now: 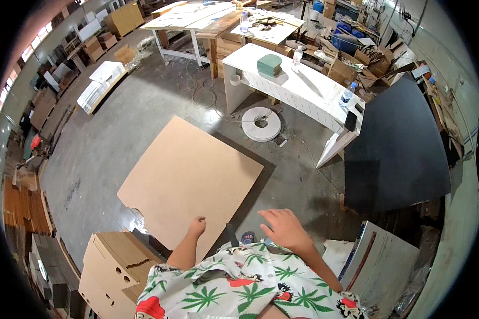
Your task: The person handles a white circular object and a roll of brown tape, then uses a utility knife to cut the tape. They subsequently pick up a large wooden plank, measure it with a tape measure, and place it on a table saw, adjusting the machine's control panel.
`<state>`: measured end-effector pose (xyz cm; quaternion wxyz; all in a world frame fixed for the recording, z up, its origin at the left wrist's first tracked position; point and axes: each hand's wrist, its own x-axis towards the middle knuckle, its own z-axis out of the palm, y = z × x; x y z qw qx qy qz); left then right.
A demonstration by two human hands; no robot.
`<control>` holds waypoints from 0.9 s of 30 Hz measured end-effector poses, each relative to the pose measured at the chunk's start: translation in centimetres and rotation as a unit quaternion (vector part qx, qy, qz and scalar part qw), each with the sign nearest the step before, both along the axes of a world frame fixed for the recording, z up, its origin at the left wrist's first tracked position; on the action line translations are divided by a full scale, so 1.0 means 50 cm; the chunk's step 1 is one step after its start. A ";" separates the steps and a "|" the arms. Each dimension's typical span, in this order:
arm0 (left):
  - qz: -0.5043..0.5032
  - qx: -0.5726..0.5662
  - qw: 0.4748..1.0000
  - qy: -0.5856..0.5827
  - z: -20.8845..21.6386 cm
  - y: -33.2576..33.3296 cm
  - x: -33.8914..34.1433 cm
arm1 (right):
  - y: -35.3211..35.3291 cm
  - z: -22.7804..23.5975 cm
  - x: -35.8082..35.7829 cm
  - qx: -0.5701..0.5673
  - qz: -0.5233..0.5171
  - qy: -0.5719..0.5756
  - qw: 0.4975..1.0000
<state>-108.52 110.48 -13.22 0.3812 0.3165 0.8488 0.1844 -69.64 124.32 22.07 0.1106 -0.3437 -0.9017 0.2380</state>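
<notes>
Head view: the left hand, fingers curled and gripping nothing, rests against the near edge of a large flat tan fibreboard panel lying on the grey concrete floor. The right hand hovers open, fingers spread, empty, just right of the panel. Beyond stands a white worktable; a black board sits at right.

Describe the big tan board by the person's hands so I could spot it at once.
Start at the grey concrete floor in the middle of the workshop, in front of the white table. The tan board lies flat there on a dark sheet, its near edge by the left hand. Unlike the black panel to its right, it is pale brown and bare.
</notes>
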 end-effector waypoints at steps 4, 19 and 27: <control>0.169 -0.044 0.979 -0.105 -0.011 -0.061 -0.031 | 0.089 -0.014 -0.113 -0.026 0.085 -0.021 0.996; 0.325 -0.019 0.913 -0.244 0.167 0.358 -0.270 | 0.567 -0.137 -0.603 -0.069 0.274 -0.088 0.955; 0.192 0.167 0.966 0.033 0.521 0.659 -0.610 | 0.983 0.205 -0.896 0.028 0.165 0.144 0.975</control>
